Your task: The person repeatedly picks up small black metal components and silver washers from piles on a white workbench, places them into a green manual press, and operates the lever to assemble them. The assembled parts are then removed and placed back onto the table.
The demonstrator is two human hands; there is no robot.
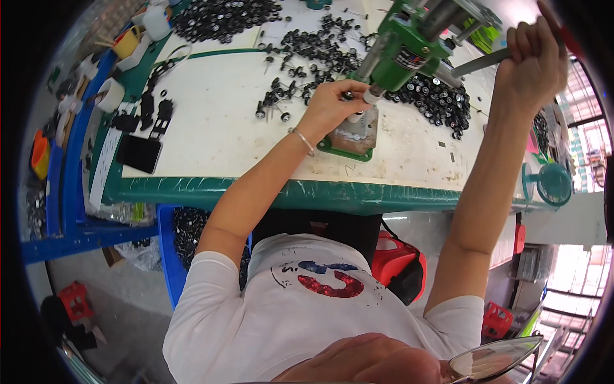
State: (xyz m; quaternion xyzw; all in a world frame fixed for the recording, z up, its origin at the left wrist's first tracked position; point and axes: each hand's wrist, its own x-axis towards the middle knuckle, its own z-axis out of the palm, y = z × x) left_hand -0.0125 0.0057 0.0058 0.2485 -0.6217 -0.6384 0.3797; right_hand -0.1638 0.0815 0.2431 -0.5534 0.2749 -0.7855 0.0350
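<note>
A green hand press (400, 61) stands on the worktable. My left hand (334, 105) is at its base, below the ram, with fingers closed around a small black round part (347, 96) with a shiny centre. The fingertips are close to the pale cylindrical fixture (356, 117) on the press base (355, 137); whether the part touches it I cannot tell. Raised at the upper right, my right hand (532, 61) is wrapped round the end of the press's grey lever (483, 62).
Loose black round parts with metal pins (320, 54) lie left of the press, and a heap of black parts (435, 102) to its right. A phone (139, 153) rests by the table's left end. Below the green front edge (281, 194) sits a blue bin (167, 256).
</note>
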